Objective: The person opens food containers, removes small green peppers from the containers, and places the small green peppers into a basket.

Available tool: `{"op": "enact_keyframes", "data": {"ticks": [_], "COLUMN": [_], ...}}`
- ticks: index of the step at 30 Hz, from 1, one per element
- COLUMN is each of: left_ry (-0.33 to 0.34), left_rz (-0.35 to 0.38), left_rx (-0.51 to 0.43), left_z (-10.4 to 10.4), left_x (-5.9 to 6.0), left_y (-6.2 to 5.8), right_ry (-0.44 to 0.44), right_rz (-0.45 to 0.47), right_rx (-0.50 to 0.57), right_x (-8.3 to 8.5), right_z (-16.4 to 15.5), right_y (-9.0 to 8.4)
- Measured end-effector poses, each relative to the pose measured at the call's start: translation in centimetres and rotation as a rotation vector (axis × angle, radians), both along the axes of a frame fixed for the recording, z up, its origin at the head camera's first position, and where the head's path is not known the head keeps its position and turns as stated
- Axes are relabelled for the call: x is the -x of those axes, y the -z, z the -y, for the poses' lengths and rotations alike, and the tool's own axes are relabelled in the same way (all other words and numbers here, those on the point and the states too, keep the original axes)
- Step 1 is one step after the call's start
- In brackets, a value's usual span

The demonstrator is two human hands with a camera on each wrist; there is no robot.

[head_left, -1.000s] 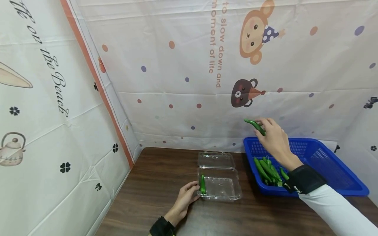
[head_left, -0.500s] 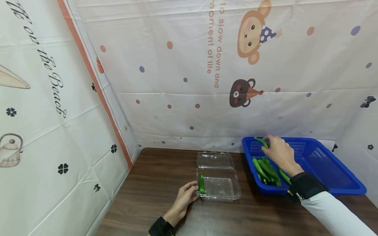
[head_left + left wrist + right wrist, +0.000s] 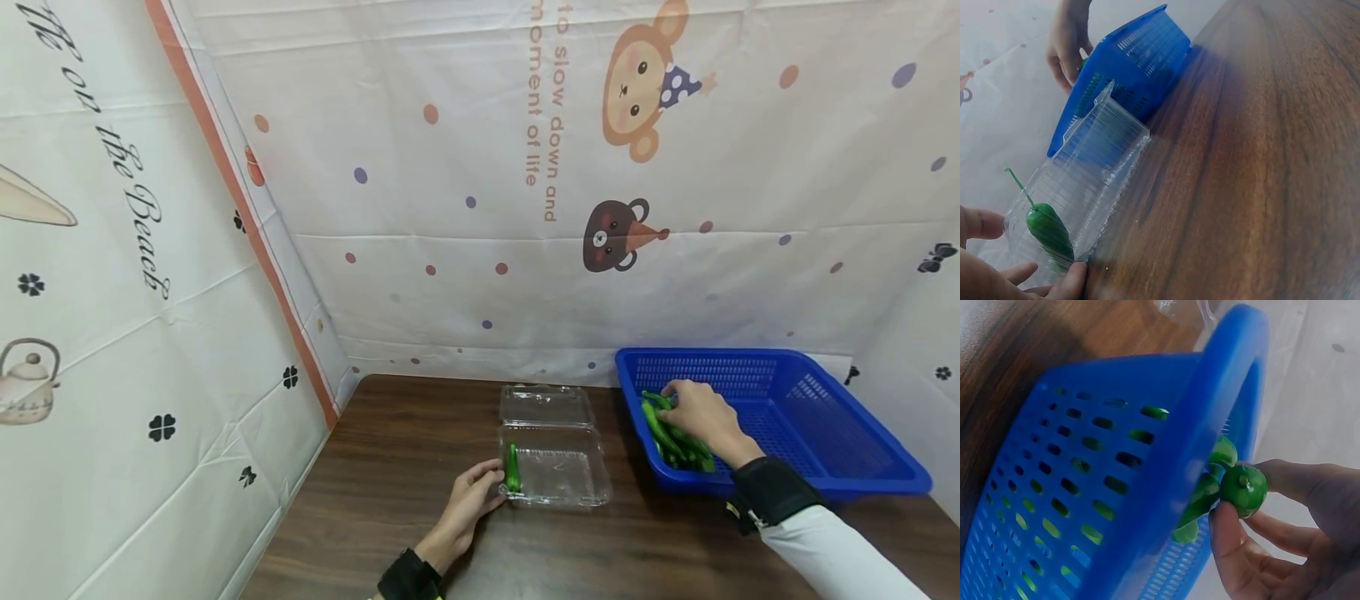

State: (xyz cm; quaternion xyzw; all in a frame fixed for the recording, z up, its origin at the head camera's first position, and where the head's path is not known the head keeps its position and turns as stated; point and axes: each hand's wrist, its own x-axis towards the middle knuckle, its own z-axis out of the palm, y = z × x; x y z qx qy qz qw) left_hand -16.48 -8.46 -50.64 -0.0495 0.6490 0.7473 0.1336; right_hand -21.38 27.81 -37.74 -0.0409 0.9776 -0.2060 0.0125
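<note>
My left hand [image 3: 467, 504] grips the near left edge of an open clear plastic clamshell box [image 3: 562, 479], thumb and fingers at its wall. One green chili pepper [image 3: 513, 468] lies inside along the box's left side, its stem sticking up in the left wrist view. Over in the blue basket [image 3: 847, 417], my right hand [image 3: 705, 418] pinches a green chili pepper [image 3: 1244, 490] between thumb and fingers, low over the pile. Several more green peppers [image 3: 678, 447] lie under that hand, partly hidden by it.
The box's hinged lid [image 3: 547, 406] lies folded back toward the wall. Brown wooden table [image 3: 390, 467] carries the box and basket, with the basket to the right of the box. A printed white cloth [image 3: 450, 292] hangs behind and at the sides.
My right hand has come down with the chili pepper from above the basket's rim to the pile inside. The left hand and the box stay in place.
</note>
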Motion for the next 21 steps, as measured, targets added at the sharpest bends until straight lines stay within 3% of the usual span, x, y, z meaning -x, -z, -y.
{"op": "enact_keyframes", "data": {"ticks": [14,21], "left_ry": [-0.01,-0.017], "left_rz": [0.012,0.012], "left_rx": [0.014,0.013], "left_z": [-0.24,-0.18], "left_x": [0.39,0.35], "left_y": [0.2,0.28], "right_ry": [-0.021,-0.015], "right_rz": [-0.022,-0.092], "right_rx": [-0.013,-0.015], "right_x": [-0.4,-0.12], "right_z": [-0.22,-0.78], "right_y": [0.6,-0.11]}}
